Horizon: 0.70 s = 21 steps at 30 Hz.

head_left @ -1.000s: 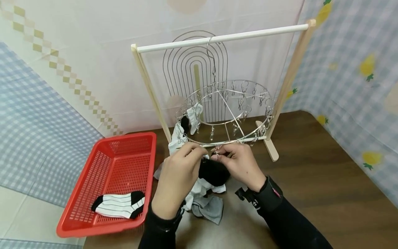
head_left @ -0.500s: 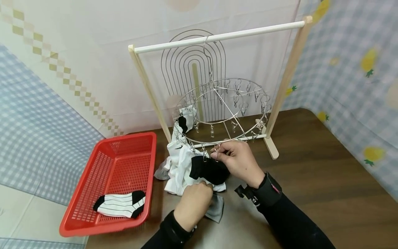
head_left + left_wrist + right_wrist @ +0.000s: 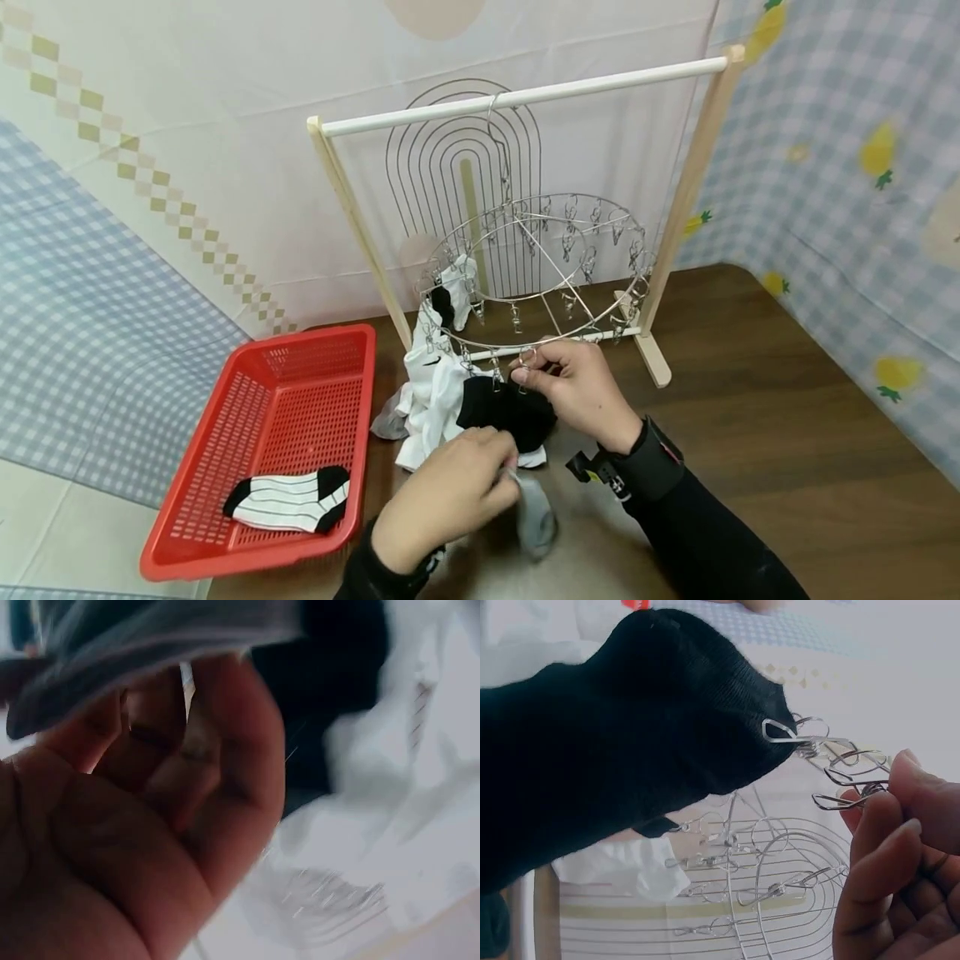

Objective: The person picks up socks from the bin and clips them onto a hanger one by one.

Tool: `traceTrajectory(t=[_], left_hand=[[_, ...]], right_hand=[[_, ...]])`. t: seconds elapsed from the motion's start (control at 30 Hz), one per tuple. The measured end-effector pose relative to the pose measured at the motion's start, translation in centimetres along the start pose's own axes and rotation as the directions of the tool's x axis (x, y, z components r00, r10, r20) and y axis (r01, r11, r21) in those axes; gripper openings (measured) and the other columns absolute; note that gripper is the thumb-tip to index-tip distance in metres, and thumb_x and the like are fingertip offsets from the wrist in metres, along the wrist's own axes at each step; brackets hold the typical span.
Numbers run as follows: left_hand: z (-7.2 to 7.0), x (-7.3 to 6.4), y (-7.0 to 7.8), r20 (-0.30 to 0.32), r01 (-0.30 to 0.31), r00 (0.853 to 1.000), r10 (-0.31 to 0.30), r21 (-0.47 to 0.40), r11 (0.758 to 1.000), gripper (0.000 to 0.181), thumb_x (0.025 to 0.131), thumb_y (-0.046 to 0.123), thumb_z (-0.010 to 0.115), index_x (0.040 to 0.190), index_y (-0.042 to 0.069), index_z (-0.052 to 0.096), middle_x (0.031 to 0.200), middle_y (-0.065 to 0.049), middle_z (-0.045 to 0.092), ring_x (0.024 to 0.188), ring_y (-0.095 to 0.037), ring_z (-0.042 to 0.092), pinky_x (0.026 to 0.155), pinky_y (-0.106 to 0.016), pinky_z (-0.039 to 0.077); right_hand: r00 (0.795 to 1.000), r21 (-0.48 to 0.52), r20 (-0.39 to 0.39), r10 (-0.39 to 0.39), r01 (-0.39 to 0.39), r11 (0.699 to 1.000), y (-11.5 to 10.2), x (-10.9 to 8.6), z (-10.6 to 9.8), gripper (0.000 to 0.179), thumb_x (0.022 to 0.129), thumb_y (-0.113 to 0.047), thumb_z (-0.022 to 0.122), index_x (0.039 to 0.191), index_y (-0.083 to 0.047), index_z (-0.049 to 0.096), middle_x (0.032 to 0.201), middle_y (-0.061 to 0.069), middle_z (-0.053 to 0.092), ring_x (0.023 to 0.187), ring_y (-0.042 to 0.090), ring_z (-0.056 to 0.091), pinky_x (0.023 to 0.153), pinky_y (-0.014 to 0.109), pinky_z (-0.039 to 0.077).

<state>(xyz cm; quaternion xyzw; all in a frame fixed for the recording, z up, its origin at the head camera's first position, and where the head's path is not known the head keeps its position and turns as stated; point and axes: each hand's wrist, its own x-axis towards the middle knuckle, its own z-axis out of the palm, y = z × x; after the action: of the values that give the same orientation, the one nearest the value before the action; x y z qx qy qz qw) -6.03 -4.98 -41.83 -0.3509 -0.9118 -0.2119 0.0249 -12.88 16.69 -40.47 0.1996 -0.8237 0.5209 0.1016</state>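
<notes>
Grey sock, blurred, is pinched by the left hand at its far end, on the near side of the bench; the rest is left loose toward near, tipped slightly right. Long axis: roughly near-far. Whether the bench is touched by it can't be told. Bare clip is pinched by the right hand, biting ends apart, nothing between them. Clip is hung at the near rim of the wire hanger, almost straight far of the sock's pinched end. Black sock, gripped by the neighbouring clip just left, is seen between the two. Hands are well apart: sock is touched by the left only, right is placed far and right of it. Judged critical: that near-far gap, sock end to clip mouth, partly crossed by the black sock.
</notes>
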Motion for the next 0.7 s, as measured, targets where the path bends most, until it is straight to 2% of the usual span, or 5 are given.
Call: traceTrajectory(t=[0.17,0.27,0.47,0.57,0.7], left_hand=[[-2.4,0.5,0.4,-0.098,-0.014,0.995,0.007,-0.069,0.998,0.004,0.113,0.018,0.067,0.115,0.018,0.064,0.084,0.008,0.068,0.075,-0.005,0.062,0.067,-0.028,0.054],[-2.9,0.9,0.3,-0.162,0.004,0.987,-0.009,-0.035,0.999,0.015,0.108,0.022,0.076,0.119,0.016,0.067,0.094,0.004,0.079,0.079,-0.009,0.070,0.072,-0.032,0.059],[-4.0,1.2,0.8,-0.148,0.110,0.982,-0.120,-0.076,0.991,0.021,0.108,0.009,0.075,0.124,0.006,0.062,0.090,-0.006,0.076,0.074,-0.014,0.065,0.068,-0.035,0.056],[-4.0,1.6,1.0,-0.210,0.142,0.965,-0.156,-0.079,0.987,0.019,0.105,0.011,0.079,0.115,0.008,0.064,0.086,-0.005,0.076,0.069,-0.012,0.064,0.063,-0.030,0.053],[-3.6,2.6,1.1,-0.320,0.180,0.926,-0.199,-0.088,0.980,0.015,0.100,0.016,0.086,0.099,0.012,0.071,0.085,-0.001,0.080,0.069,-0.011,0.065,0.063,-0.026,0.052]], right_hand=[[1.000,0.020,0.021,0.008,-0.009,1.000,-0.8,0.0,-0.6,0.011,0.098,-0.002,0.085,0.090,-0.009,0.085,0.103,0.010,0.088,0.096,0.010,0.081,0.084,0.026,0.063],[0.999,0.030,0.041,0.013,-0.015,0.999,-1.0,-0.1,-0.8,0.009,0.098,-0.002,0.085,0.092,-0.009,0.085,0.104,0.011,0.087,0.097,0.008,0.079,0.085,0.027,0.061],[0.990,0.155,0.125,0.058,-0.077,0.985,-1.0,-0.3,-1.4,0.010,0.102,-0.002,0.080,0.092,-0.003,0.081,0.109,0.018,0.085,0.088,0.005,0.072,0.077,0.026,0.053],[0.987,0.193,0.147,0.058,-0.086,0.977,-1.0,-0.3,-1.7,0.010,0.103,-0.002,0.078,0.093,-0.001,0.080,0.112,0.021,0.084,0.081,0.007,0.065,0.071,0.026,0.047],[0.986,0.223,0.160,0.040,-0.076,0.972,-0.9,-0.2,-1.8,0.010,0.104,-0.001,0.077,0.095,0.000,0.080,0.109,0.020,0.081,0.084,0.010,0.067,0.075,0.026,0.050]])
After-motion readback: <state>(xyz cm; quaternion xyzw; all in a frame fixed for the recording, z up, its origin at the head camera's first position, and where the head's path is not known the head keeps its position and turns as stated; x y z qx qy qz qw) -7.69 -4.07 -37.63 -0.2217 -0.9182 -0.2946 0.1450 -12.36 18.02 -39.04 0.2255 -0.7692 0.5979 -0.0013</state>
